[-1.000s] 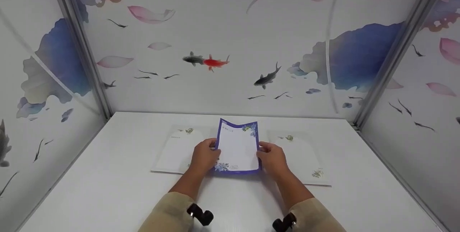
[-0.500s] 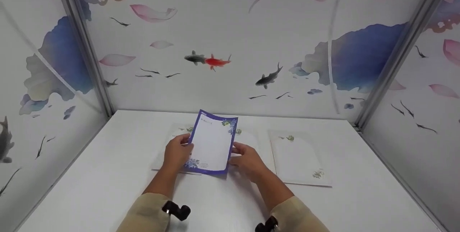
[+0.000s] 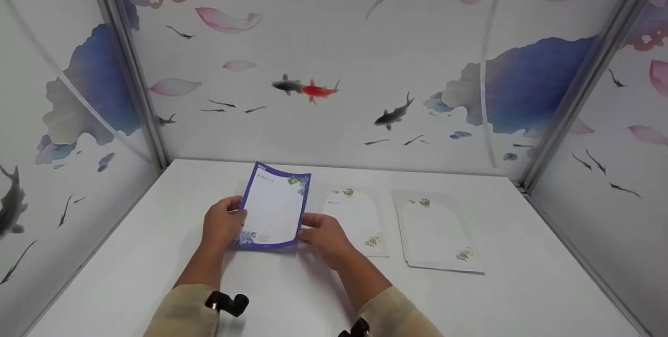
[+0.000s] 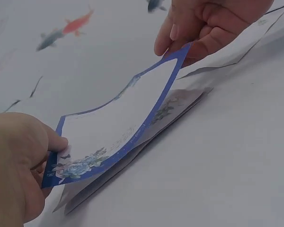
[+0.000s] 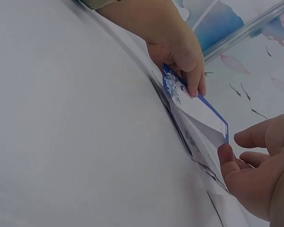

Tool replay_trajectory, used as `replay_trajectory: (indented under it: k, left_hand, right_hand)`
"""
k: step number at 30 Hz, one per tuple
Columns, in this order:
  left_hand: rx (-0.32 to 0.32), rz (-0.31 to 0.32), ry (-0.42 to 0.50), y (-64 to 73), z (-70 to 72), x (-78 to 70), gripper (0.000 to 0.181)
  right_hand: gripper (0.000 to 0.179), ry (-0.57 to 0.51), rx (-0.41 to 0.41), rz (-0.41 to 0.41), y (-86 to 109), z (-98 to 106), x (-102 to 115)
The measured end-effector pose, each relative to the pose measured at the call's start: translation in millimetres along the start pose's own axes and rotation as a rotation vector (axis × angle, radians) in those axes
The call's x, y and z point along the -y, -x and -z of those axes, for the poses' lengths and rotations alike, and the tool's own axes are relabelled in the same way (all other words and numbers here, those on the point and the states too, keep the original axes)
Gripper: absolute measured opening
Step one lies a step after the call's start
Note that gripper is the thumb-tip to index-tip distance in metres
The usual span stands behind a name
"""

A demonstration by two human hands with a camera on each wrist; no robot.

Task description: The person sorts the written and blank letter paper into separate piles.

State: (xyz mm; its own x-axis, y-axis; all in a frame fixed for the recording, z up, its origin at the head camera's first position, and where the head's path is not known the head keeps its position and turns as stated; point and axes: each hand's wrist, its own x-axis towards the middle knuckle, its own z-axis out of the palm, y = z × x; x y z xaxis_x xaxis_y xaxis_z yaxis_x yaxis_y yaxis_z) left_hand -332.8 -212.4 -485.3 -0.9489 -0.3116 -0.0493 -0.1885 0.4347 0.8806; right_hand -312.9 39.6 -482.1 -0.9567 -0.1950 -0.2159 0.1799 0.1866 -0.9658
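A sheet of writing paper [image 3: 274, 206] with a purple-blue border and blue flowers in its corners is held up at the left of the table, bowed between both hands. My left hand [image 3: 222, 225] pinches its left edge, thumb on top. On the opposite edge, my right hand [image 3: 326, 238] holds it between thumb and fingers. Close under it, the left wrist view shows a pale flower-printed paper stack [image 4: 182, 101], which the sheet covers in the head view. To the right lie a middle pale flowered paper [image 3: 357, 225] and a right-hand pale paper stack [image 3: 436, 232].
The white table [image 3: 292, 295] meets a back wall [image 3: 313, 133] printed with fish and petals. Side panels with metal posts [image 3: 128, 65] enclose it left and right. Black wrist cameras [image 3: 227, 303] sit at both sleeves.
Both hands have carried the bordered sheet leftward, from over the middle paper to over the left stack. The middle paper has come into view. The right-hand stack has stayed in place.
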Motion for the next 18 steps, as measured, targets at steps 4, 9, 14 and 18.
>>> replay_trajectory:
  k: [4, 9, 14, 18]
  left_hand:
    - [-0.030, -0.031, -0.074, -1.7, 1.0, 4.1, 0.050]
    - [-0.059, -0.078, -0.201, -1.6, -2.3, 7.8, 0.051]
    - [-0.049, -0.104, -0.307, -1.6, -5.2, 8.5, 0.054]
    - [-0.077, -0.126, -0.296, -3.4, -5.3, 8.2, 0.055]
  right_hand:
    - [0.047, -0.018, 0.017, -0.015, 0.7, -4.3, -0.3]
    - [0.055, -0.040, 0.034, -0.037, -0.4, -4.1, -3.3]
    - [0.059, -0.035, 0.027, -0.041, 1.6, -2.9, -3.8]
    - [0.063, 0.026, 0.003, -0.027, 6.8, -0.5, -1.6]
